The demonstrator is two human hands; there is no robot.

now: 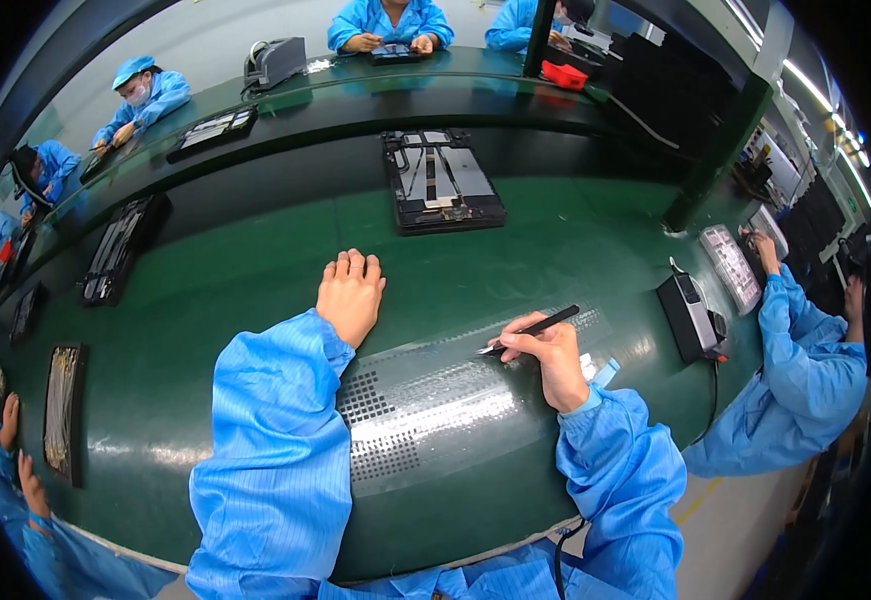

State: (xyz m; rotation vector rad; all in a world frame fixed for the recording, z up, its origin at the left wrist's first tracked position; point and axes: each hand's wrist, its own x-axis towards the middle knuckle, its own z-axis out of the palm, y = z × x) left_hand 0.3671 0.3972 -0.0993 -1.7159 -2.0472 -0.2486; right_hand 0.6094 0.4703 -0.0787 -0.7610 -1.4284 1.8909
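Note:
My right hand (552,362) pinches black tweezers (547,324), their pale tips pointing left, over the upper right part of a clear plastic sheet (485,430). The sheet lies across the green bench top. Rows of small black square pads (363,398) sit on its left end, with smaller ones below them. Whether the tips touch the sheet or hold a piece, I cannot tell. My left hand (350,297) rests palm down on the bench just beyond the sheet's upper left corner, fingers stretched out and holding nothing.
Ahead stands a black tray (445,222) with opened tablet-like devices. A black boxy device (690,315) with a cord sits at right, near a clear parts tray (730,265) and a co-worker's arm (780,300). At left lies a black tray of thin strips (63,410). A green post (720,150) rises at far right.

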